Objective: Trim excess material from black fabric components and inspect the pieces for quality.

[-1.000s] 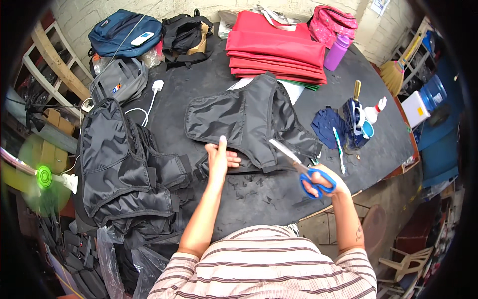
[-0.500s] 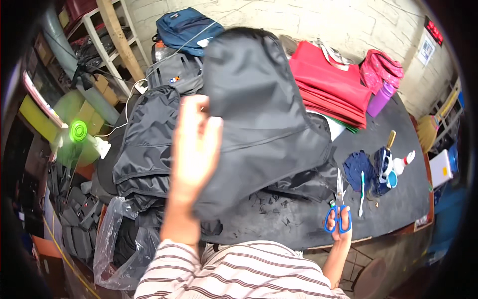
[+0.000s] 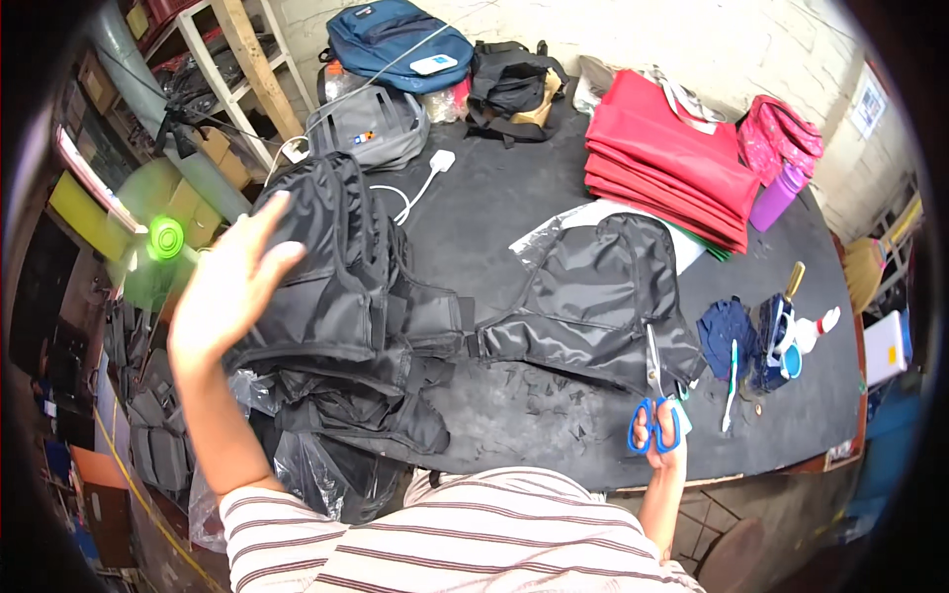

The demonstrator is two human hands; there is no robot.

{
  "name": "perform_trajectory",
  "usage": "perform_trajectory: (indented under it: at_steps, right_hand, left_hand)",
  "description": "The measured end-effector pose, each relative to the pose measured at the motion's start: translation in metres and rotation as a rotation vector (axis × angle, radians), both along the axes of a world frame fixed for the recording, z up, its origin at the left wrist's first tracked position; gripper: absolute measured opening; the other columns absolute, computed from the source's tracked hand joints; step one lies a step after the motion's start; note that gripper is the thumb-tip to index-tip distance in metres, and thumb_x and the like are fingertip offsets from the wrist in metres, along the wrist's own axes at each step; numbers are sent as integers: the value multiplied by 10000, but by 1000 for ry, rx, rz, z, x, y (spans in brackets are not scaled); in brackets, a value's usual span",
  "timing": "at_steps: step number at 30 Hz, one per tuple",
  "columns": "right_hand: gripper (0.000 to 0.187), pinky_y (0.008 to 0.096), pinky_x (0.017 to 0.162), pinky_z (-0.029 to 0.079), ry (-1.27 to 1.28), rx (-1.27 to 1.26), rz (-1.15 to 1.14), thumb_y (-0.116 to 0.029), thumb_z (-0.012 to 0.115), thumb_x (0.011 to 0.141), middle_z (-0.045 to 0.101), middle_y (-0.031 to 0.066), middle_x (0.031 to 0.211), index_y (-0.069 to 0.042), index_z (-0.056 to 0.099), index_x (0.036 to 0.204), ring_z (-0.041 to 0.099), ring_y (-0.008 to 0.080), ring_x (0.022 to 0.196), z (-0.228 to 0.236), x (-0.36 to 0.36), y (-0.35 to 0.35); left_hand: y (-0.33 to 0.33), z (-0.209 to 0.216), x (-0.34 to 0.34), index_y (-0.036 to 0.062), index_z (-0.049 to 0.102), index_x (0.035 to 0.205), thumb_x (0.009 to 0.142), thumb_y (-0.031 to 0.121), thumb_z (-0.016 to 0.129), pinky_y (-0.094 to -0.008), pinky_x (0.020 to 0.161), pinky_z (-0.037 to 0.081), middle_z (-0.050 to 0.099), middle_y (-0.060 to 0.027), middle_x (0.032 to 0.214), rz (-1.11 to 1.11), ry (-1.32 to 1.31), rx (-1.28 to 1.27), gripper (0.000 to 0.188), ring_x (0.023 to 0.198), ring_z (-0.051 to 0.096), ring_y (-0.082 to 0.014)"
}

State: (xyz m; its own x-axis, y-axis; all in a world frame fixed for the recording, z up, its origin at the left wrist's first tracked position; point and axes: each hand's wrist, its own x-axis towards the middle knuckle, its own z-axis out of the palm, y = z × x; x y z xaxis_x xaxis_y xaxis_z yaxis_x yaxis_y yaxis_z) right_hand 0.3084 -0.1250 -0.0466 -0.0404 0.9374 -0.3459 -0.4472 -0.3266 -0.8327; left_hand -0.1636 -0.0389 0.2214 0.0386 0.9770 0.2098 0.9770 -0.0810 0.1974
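Observation:
My left hand (image 3: 225, 292) is open, thumb and fingers apart, over the left side of a pile of black fabric pieces (image 3: 331, 267). The pieces look like sewn bag panels with straps. Whether my palm touches the pile I cannot tell. Blue-handled scissors (image 3: 654, 415) are in my right hand (image 3: 664, 455), with fingers through the loops and blades pointing away from me. Just beyond the blades lies another black fabric piece (image 3: 593, 282), flat on the dark table (image 3: 474, 212). One of its straps reaches toward the pile.
Folded red fabric (image 3: 672, 158) and a purple bottle (image 3: 778, 196) stand back right. A toothbrush (image 3: 731, 385) and a dark blue container (image 3: 776, 341) are at right. Blue (image 3: 395, 44) and grey (image 3: 371, 128) backpacks sit behind. A green fan (image 3: 165, 239) is at left.
My left hand has moved left and let go of the large black piece, which now appears to lie on the left pile. The scissors have shifted slightly left with my right hand.

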Motion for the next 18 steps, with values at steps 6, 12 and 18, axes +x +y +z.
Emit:
perform_trajectory:
  at_steps: [6, 12, 18]
  right_hand:
    - [490, 230, 424, 361, -144, 66, 87, -476, 530, 839, 503, 59, 568, 2, 538, 732, 462, 117, 468, 12, -11, 2]
    - [434, 226, 425, 366, -201, 60, -13, -428, 552, 844, 508, 45, 569, -7, 545, 740, 469, 103, 469, 14, -3, -7]
    - [406, 222, 431, 384, -306, 118, -94, -415, 581, 828, 507, 42, 557, -19, 541, 744, 478, 101, 470, 30, 18, -11]
  left_hand:
    - [70, -158, -17, 281, 211, 1395, 884, 523, 334, -673, 962, -21, 71, -137, 1467, 127, 246, -107, 578, 1339, 1, -386]
    - [68, -141, -2, 285, 243, 1386, 878, 482, 398, -664, 974, -1, 117, -139, 1461, 146, 137, -128, 567, 1338, 44, -386]
    - [17, -72, 135, 14, 583, 1029, 772, 100, 567, -365, 957, 340, 578, -115, 1040, -512, -696, 388, 272, 1089, 485, -277]
